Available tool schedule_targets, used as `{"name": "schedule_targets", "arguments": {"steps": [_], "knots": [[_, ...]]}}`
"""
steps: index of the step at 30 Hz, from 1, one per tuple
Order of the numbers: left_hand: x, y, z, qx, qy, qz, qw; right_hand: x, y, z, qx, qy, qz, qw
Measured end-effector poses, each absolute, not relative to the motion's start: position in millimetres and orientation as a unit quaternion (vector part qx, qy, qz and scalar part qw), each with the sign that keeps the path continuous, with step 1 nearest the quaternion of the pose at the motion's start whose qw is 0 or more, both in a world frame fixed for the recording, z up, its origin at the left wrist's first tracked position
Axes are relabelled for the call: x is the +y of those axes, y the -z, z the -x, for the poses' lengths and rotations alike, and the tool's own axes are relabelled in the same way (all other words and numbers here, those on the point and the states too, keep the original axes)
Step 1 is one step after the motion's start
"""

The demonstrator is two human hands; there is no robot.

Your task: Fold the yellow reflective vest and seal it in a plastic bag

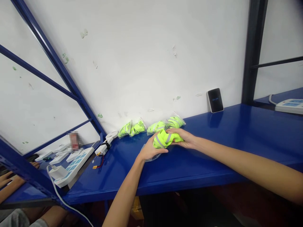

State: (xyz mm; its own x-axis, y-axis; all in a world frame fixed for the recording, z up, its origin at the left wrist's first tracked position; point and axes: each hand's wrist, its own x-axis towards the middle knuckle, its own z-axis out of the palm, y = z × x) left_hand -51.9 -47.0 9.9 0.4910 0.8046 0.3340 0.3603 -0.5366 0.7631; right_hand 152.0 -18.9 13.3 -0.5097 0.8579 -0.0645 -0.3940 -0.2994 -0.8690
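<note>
The black-faced device [215, 100] leaning by the wall [142, 63] shows you blue digits that look like 21:49, the last of them blurred; the blue panels on the left power strip [75, 167] and the right power strip [291, 105] are too small for you to read, and no brand can be made out.

Your bright yellow-green fabric bundle [163, 139], crossed by grey bands, is in your two hands above the front-middle part of the blue table [208, 151]; its long axis runs left to right across your view, the bulky end to your left, the narrower end pointing right; the bands slant across it.

Your left hand [150, 149] cups the bulky end in a fairly wide curve, fingers behind, thumb stretched out below the fabric; your right hand [186, 138] holds the other end in a narrower grip, fingers bent around it; clear plastic [153, 157] shows beneath your left hand, and you cannot tell whether that hand grips it; beyond, four bagged bundles [156, 126] lie in a row along the wall.
</note>
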Motion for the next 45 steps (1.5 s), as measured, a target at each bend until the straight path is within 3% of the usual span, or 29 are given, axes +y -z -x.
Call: {"name": "schedule_targets", "arguments": {"steps": [7,25,33,45], "knots": [[-52,-9,52,0.4,-0.31,-0.82,0.269,-23,-7,-152,-0.483,-0.714,0.286,0.419],[-60,-17,52,0.397,-0.293,-0.826,0.273,-33,-5,-153,-0.614,-0.691,0.168,0.342],[-60,-9,47,0.417,-0.255,-0.854,0.177,-32,2,-144,-0.627,-0.634,0.245,0.38],[-61,-1,43,0.409,-0.266,-0.872,0.04,-25,-12,-158,-0.527,-0.685,0.317,0.391]]}}
